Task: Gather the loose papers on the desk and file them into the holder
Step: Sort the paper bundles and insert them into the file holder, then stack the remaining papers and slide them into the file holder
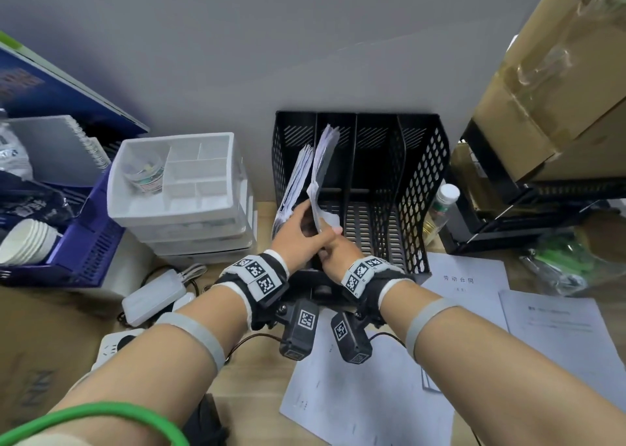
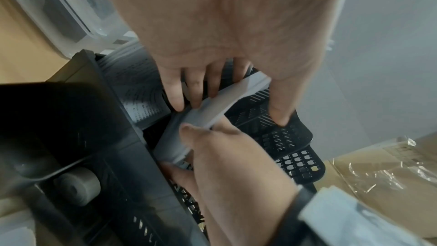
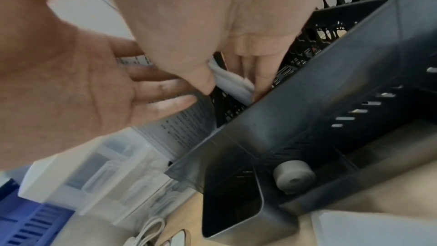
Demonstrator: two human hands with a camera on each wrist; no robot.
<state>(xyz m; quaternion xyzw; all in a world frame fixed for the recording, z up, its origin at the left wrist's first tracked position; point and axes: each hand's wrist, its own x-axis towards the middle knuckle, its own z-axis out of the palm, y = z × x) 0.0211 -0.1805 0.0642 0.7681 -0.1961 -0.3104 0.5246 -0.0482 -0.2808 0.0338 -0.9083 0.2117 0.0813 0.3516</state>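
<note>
Nearest you, loose sheets [image 1: 369, 388] are lying flat on the desk [image 1: 257, 371], more [image 1: 555, 323] spreading to your right. Your right hand [image 1: 338, 254] is pinching the lower edge of a paper bundle [image 1: 323, 171], thumb on one face and fingers behind. Your left hand [image 1: 298, 234] is lying against it with straight fingers. The bundle is standing tilted in the holder [image 1: 426, 188], second slot from left, beside filed papers [image 1: 294, 181]. The two right slots are standing open.
</note>
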